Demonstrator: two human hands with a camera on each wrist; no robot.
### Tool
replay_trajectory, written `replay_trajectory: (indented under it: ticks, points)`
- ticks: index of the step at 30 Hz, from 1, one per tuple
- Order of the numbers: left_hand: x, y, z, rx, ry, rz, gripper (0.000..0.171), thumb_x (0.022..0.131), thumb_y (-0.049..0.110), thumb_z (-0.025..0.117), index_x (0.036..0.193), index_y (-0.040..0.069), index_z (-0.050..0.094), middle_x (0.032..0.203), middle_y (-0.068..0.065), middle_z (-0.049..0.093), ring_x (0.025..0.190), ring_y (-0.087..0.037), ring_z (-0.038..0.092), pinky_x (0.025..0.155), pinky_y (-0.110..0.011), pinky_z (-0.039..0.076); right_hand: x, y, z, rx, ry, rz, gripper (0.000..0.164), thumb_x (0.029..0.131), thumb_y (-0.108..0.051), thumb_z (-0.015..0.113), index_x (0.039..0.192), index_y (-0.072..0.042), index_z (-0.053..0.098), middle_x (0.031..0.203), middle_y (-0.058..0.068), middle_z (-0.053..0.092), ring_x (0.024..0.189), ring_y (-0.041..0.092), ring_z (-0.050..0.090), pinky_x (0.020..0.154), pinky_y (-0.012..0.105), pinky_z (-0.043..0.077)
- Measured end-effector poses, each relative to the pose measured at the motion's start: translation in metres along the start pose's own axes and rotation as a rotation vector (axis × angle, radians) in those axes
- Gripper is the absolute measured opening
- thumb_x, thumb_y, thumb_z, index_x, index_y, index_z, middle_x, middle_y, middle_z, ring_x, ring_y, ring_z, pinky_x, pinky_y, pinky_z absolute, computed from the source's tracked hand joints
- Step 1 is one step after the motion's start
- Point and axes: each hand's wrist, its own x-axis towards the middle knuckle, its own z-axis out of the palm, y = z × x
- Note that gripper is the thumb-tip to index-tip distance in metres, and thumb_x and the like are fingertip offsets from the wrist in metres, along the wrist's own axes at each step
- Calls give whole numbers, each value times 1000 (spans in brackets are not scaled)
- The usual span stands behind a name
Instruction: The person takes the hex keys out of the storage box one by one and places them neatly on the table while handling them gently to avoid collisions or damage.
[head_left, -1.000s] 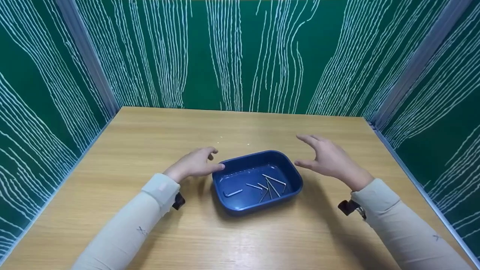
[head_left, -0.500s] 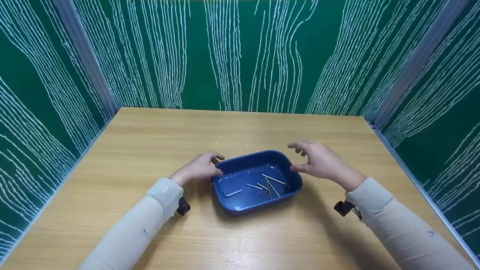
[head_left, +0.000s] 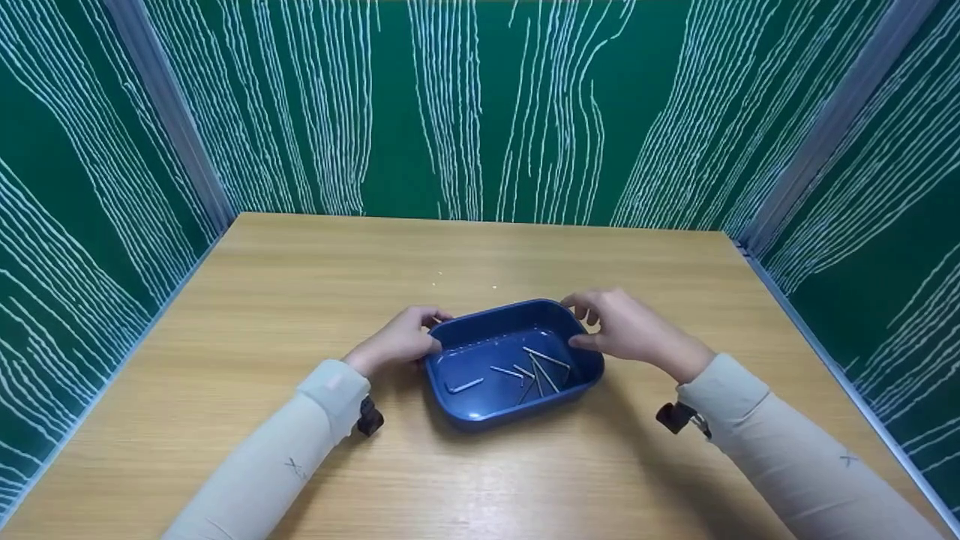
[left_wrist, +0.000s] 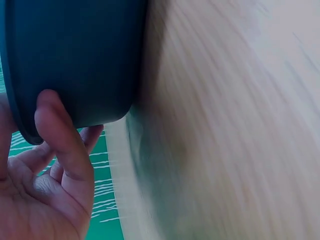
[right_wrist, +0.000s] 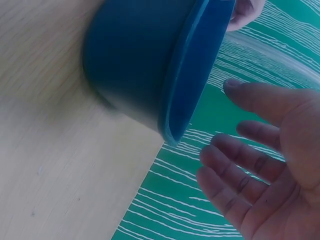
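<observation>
- Blue bin point(head_left: 491, 328), one: rests on the wooden table point(head_left: 300, 277), between the two hands; rectangular, with rounded corners, a raised rim and a glossy interior, set slightly askew.
- Contents, seen by us from the head view alone: thin metal rods, some visibly L-shaped; a single rod point(head_left: 466, 385) lies towards the left end, a loose, crossing cluster point(head_left: 545, 373) towards the right.
- Left hand point(head_left: 397, 337): grips the bin's left end, thumb over the rim; the left wrist view adds what the head view hides, bent fingers point(left_wrist: 62, 135) set against the outer wall, under the lip.
- Right hand point(head_left: 630, 330): from above it seems to meet the right end; in the right wrist view we find a gap, the fingers loosely extended and apart from the bin.
- Outer wall: smooth, plain, narrowing towards the base, best shown us by both wrist views.
- Surround: green panels point(head_left: 405, 112) with wavy white lines.
</observation>
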Motion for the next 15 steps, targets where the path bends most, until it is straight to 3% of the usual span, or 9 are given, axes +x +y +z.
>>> replay_trajectory:
  ticks: [7,15]
  points:
    - [1,-2,2,2,12,-3,55,84,-7,56,138,0,68,124,-21,68,61,-14,56,48,-23,47,4,-6,5,2,-25,-12,47,90,-9,86,132,3,71,109,21,76,93,35,73,79,46,64]
    - [0,-4,4,-6,-1,6,41,89,-9,53,126,-2,70,112,-19,69,54,-13,54,47,-24,46,8,-10,13,-5,-26,-36,46,88,-5,87,131,3,73,106,20,76,94,33,72,84,48,64]
